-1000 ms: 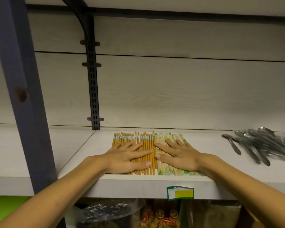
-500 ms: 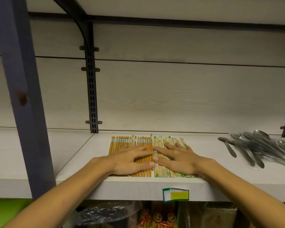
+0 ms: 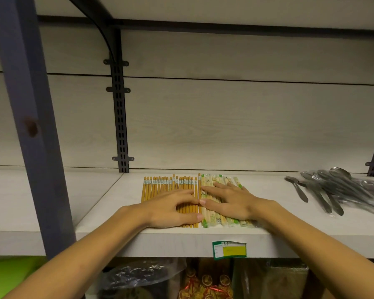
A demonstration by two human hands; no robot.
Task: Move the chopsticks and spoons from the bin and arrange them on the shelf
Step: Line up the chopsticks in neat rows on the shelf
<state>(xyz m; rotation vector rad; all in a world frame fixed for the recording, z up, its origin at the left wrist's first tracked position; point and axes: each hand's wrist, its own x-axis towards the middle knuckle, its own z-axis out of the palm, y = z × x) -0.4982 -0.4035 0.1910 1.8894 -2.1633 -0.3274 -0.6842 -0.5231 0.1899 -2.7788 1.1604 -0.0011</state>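
Chopsticks (image 3: 171, 188) lie at the shelf (image 3: 289, 236) front edge under flat-fingered left hand (image 3: 171, 209) and right hand (image 3: 229, 201).

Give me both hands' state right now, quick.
Left hand: open, flat on the brown chopsticks.
Right hand: open, flat on the wrapped chopsticks.

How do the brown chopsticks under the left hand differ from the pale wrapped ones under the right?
The brown chopsticks are bare orange-brown wood with small label bands at the far ends; the wrapped chopsticks are pale, in green-printed sleeves. The brown row is wider and straighter; the wrapped ones fan slightly. Both lie flat on the shelf, side by side, each under a flat hand.
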